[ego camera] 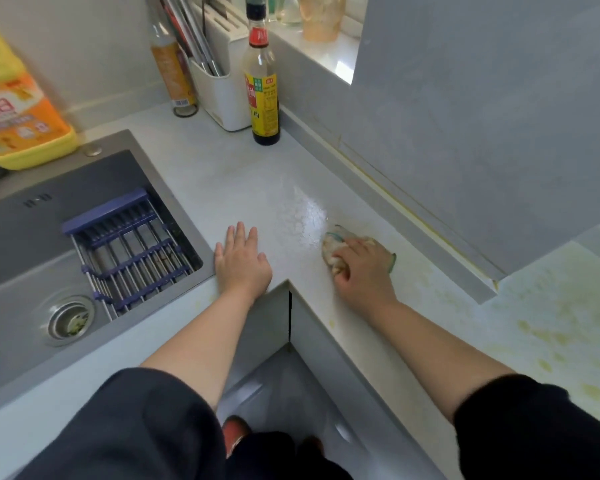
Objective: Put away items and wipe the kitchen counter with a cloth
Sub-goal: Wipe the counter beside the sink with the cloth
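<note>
Cloth [333, 249] was found bunched under our right hand [362, 268], fingers curled round it and pressing it to the counter [222, 174], just right of the inner corner. Our left hand [243, 265] lay flat beside the sink [21, 237], fingers straight and slightly spread, holding nothing. We noted a wet sheen [305, 213] just ahead of the cloth and yellowish stains [551, 341] along the right-hand run, unwiped in our judgement. We recommended opening the cloth out for wider contact, working in overlapping strokes from the wall towards the front edge, bearing down harder over the stains, and lifting the dark bottle [262, 81] aside before wiping the back corner
</note>
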`<control>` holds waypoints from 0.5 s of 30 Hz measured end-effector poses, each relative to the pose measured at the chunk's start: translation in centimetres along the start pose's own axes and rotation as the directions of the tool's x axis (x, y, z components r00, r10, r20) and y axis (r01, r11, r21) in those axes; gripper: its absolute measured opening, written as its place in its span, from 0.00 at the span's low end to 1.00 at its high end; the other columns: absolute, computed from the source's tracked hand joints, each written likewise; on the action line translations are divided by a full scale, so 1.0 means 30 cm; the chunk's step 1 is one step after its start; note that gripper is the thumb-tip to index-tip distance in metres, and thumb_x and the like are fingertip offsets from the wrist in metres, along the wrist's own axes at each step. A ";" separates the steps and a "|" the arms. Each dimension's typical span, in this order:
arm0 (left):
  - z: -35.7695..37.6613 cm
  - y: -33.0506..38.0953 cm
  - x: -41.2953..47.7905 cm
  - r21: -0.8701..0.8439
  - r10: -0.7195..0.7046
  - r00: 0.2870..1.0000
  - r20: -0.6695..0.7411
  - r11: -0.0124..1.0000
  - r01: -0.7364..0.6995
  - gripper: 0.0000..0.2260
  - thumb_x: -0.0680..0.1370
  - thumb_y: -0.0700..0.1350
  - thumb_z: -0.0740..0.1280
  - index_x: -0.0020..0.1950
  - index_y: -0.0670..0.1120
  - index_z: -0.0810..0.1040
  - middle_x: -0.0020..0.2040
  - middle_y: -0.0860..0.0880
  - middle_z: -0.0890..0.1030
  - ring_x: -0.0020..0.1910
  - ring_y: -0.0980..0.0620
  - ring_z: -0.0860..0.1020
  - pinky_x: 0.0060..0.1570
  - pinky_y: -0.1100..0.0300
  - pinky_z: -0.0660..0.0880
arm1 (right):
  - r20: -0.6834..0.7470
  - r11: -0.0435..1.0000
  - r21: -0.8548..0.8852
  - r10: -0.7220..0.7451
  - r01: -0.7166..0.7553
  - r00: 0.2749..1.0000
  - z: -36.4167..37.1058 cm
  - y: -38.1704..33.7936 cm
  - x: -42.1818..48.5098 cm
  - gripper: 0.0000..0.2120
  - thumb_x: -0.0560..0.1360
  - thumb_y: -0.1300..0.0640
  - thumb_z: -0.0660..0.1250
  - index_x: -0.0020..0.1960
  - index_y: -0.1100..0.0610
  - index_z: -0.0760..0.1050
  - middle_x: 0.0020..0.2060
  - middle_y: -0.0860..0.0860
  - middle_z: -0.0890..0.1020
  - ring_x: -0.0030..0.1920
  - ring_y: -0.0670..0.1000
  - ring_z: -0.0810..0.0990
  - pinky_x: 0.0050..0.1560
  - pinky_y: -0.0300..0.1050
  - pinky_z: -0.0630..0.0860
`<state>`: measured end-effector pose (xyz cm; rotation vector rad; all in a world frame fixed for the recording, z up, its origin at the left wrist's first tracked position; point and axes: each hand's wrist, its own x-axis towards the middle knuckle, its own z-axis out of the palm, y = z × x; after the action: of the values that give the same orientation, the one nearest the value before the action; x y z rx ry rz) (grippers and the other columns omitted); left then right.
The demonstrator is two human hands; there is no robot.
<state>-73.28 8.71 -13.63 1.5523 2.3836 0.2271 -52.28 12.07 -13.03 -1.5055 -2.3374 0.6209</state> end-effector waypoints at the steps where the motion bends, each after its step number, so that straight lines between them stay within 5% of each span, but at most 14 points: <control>1: -0.011 -0.005 -0.010 -0.094 -0.001 1.000 0.027 0.996 0.003 0.26 0.79 0.42 0.55 0.78 0.47 0.55 0.79 0.48 0.49 0.77 0.50 0.45 0.74 0.51 0.43 | 0.008 1.000 0.025 0.012 -0.012 1.000 0.009 -0.038 0.013 0.16 0.69 0.52 0.54 0.45 0.58 0.77 0.58 0.53 0.79 0.54 0.60 0.74 0.58 0.50 0.67; 5: -0.113 -0.060 -0.087 -0.485 -0.001 0.997 0.082 0.874 0.040 0.22 0.77 0.34 0.56 0.71 0.45 0.69 0.75 0.46 0.63 0.76 0.50 0.56 0.73 0.58 0.52 | 0.100 0.980 0.196 0.019 -0.038 0.995 0.012 -0.237 0.085 0.14 0.70 0.62 0.63 0.55 0.55 0.76 0.54 0.53 0.77 0.54 0.54 0.74 0.52 0.46 0.69; 8: -0.221 -0.166 -0.139 -0.645 -0.127 0.991 0.051 0.753 0.130 0.17 0.79 0.36 0.57 0.66 0.45 0.75 0.65 0.47 0.76 0.64 0.51 0.71 0.62 0.60 0.66 | 0.147 0.901 0.419 0.051 -0.109 0.988 0.006 -0.423 0.107 0.12 0.72 0.63 0.62 0.53 0.52 0.74 0.49 0.52 0.75 0.46 0.51 0.74 0.42 0.40 0.68; 13: -0.442 -0.415 -0.188 -0.894 -0.273 0.948 0.162 0.367 0.258 0.12 0.81 0.40 0.57 0.59 0.41 0.78 0.48 0.44 0.82 0.45 0.54 0.79 0.42 0.64 0.75 | 0.222 0.876 0.482 -0.080 -0.038 0.972 0.054 -0.749 0.137 0.10 0.75 0.58 0.65 0.55 0.48 0.73 0.47 0.48 0.74 0.44 0.48 0.75 0.33 0.35 0.68; 15: -0.522 -0.540 -0.216 -0.930 -0.270 0.935 0.230 0.221 0.293 0.11 0.82 0.44 0.57 0.54 0.43 0.79 0.46 0.45 0.82 0.44 0.52 0.79 0.43 0.60 0.73 | 0.235 0.880 0.475 -0.147 0.019 0.961 0.105 -0.900 0.149 0.13 0.75 0.56 0.67 0.59 0.49 0.74 0.48 0.47 0.74 0.48 0.49 0.75 0.36 0.35 0.68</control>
<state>-89.91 -3.42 -2.45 0.4605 1.7123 1.2932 -76.81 5.80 -2.14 -1.1468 -2.1896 1.3263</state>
